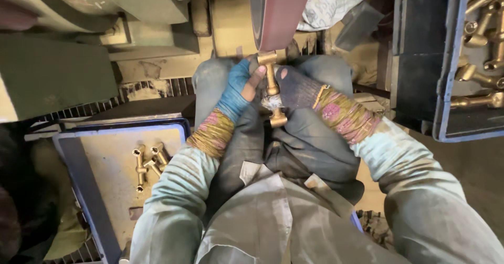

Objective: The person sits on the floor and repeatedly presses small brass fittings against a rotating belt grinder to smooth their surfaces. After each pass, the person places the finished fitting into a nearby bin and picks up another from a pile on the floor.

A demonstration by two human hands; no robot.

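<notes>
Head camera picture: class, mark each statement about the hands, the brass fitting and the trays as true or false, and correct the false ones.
1. Both hands hold one brass fitting against the reddish abrasive belt. True.
2. The left hand wears a blue glove that leaves the fingertips bare. True.
3. The right hand is bare. False: it wears a dark glove with a hole in it.
4. The blue tray on the left is filled to the rim with fittings. False: only a few small brass pieces lie in it.
5. More brass fittings lie in the bin on the right. True.
</notes>
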